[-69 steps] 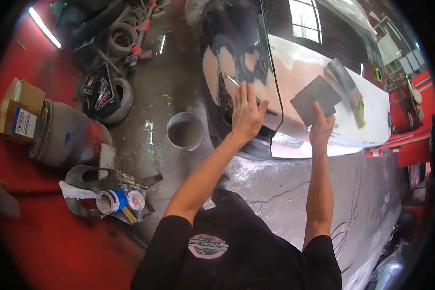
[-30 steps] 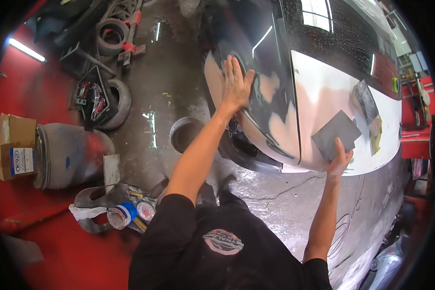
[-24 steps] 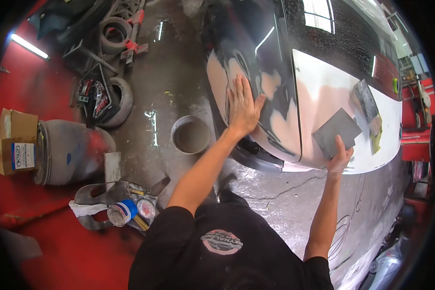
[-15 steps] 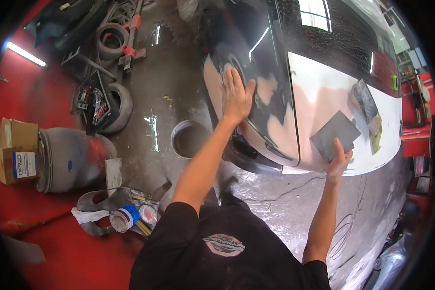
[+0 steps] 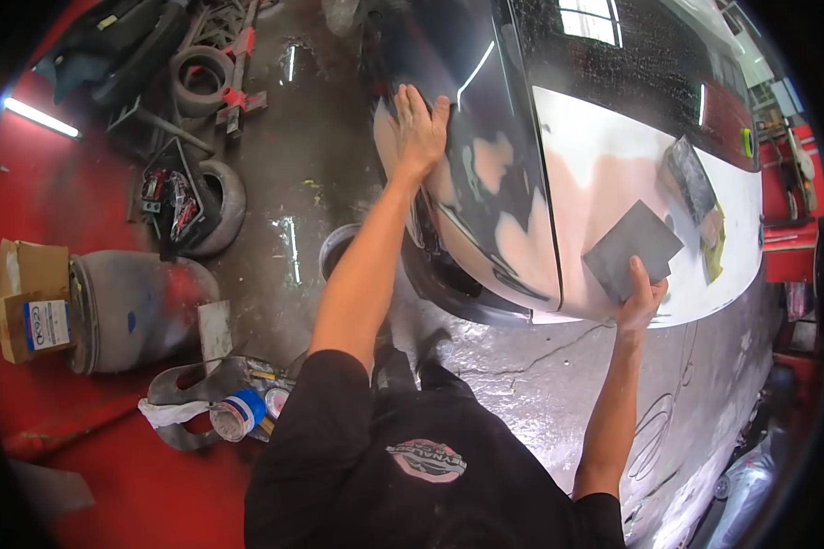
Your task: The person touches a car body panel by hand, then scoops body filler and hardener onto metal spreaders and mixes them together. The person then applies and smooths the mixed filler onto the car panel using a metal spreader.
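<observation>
My left hand lies flat on the car's dark fender, fingers stretched toward the far end. Pinkish-beige patches with feathered edges show through the fender's dark paint. In my right hand a grey sheet of sandpaper is pinched between thumb and fingers, resting over the white panel beside the seam. Farther right on that panel sits a worn grey flat piece with a yellowish-green strip under its near end.
A bucket stands on the wet floor left of the car, partly behind my left arm. Farther left are a drum, cardboard boxes and tyres. A blue-banded can sits at lower left.
My left hand has slid up and left along the fender, away from my body. My right hand and the sandpaper have stayed nearly still. The view has shifted slightly.
</observation>
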`<action>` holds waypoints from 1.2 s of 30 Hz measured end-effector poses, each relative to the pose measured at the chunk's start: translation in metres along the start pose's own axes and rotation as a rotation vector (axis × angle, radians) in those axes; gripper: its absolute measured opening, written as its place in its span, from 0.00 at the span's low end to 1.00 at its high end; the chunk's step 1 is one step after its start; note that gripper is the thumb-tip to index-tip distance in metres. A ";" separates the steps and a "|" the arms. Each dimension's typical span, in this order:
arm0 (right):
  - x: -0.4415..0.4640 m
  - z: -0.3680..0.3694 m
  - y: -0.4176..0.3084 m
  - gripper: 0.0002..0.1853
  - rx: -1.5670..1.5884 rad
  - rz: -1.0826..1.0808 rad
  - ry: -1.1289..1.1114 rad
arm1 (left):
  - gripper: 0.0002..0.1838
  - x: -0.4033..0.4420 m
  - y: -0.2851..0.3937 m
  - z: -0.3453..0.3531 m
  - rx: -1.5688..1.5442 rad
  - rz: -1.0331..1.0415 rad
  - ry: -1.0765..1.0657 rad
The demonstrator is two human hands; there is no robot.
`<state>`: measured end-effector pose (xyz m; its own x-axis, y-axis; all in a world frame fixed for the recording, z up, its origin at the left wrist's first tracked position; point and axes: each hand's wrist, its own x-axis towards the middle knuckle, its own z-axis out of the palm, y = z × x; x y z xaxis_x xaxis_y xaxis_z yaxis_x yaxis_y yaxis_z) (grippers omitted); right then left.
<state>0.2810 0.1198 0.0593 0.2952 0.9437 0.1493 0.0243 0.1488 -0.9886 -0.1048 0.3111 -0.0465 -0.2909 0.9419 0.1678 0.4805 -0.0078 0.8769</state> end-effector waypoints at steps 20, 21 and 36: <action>0.001 0.003 0.001 0.15 -0.004 -0.014 0.033 | 0.51 -0.116 0.023 0.001 -0.007 0.099 -0.035; 0.001 0.007 -0.001 0.15 0.006 -0.018 0.039 | 0.52 -0.098 0.019 0.002 -0.028 0.085 -0.021; 0.002 0.000 0.003 0.15 0.011 -0.005 0.013 | 0.55 0.025 -0.009 -0.005 -0.045 0.025 0.007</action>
<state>0.2820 0.1215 0.0566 0.3075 0.9389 0.1544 0.0152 0.1574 -0.9874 -0.1208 0.3326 -0.0481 -0.2852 0.9389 0.1928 0.4497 -0.0465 0.8920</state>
